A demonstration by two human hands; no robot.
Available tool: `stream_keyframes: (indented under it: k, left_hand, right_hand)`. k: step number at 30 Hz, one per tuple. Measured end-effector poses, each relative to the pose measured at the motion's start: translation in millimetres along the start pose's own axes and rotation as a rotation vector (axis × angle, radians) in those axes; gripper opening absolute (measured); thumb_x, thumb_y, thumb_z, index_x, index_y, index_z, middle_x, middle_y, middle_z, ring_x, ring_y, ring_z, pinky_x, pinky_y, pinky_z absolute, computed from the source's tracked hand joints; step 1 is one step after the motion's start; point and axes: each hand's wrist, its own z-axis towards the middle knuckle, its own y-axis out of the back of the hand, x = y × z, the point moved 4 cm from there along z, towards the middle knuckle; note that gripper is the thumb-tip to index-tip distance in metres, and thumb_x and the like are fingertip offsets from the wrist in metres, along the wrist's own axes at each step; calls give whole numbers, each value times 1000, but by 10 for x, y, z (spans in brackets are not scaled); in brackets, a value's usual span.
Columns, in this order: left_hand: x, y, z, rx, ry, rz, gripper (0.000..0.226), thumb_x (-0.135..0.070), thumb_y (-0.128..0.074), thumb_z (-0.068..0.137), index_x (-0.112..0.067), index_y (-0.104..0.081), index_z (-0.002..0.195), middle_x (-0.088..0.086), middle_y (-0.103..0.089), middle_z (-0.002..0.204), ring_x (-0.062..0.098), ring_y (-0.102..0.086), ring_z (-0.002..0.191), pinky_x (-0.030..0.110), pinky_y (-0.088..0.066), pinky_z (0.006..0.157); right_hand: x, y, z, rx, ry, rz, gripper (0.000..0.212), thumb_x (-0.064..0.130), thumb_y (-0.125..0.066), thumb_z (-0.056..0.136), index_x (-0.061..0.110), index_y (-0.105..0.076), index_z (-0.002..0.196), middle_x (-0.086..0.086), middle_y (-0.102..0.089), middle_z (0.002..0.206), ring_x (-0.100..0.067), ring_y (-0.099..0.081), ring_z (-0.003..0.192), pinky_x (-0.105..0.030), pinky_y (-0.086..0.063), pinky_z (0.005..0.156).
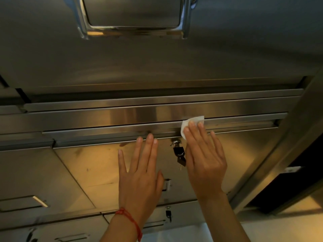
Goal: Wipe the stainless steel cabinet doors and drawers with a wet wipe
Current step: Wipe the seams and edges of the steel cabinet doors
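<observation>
left hand (139, 173): fingers straight, spread, flat on the drawer front (97, 165), tips at its top lip; red string bracelet (130, 220) on wrist
lock (178, 151): keys hanging, between the hands
right hand (203, 154): fingers straight, pressing white wet wipe (191, 122) onto the drawer's top edge, right of centre
cabinet: brushed stainless, warm light

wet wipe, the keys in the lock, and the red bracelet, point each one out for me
wet wipe (194, 119), head view, on the white upper part above the fingertips
keys (180, 154), head view, on the dark key heads hanging below the lock
red bracelet (130, 219), head view, on the cord across the left wrist
</observation>
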Motion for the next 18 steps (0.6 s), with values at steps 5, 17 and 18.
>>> stream_keyframes:
  k: [5, 17, 18]
  left_hand:
    - [-5, -11, -1, -3, 8, 1, 68, -35, -36, 83, -11, -22, 145, 3, -14, 154, 17, 4, 145, 54, -5, 113]
    - [-36, -8, 0, -19, 34, -3, 61, -39, -31, 90, -9, -26, 143, 8, -21, 152, 23, -16, 141, 54, -10, 111]
    - [-45, -5, 1, -27, 37, -7, 62, -38, -31, 89, -8, -26, 143, 9, -22, 151, 24, -17, 140, 53, -10, 111]
  right_hand:
    - [133, -46, 5, 18, 62, 42, 25, 9, -53, 93, 3, -64, 115, -14, -60, 123, -28, -55, 118, -43, -42, 99]
    - [-93, 27, -16, 19, 48, 28, 26, 5, -55, 91, 0, -65, 114, -16, -61, 121, -30, -56, 116, -43, -43, 99]
    - [-121, 31, -16, 36, 74, 18, 26, 5, -57, 90, 2, -65, 114, -14, -60, 122, -29, -56, 117, -43, -44, 98]
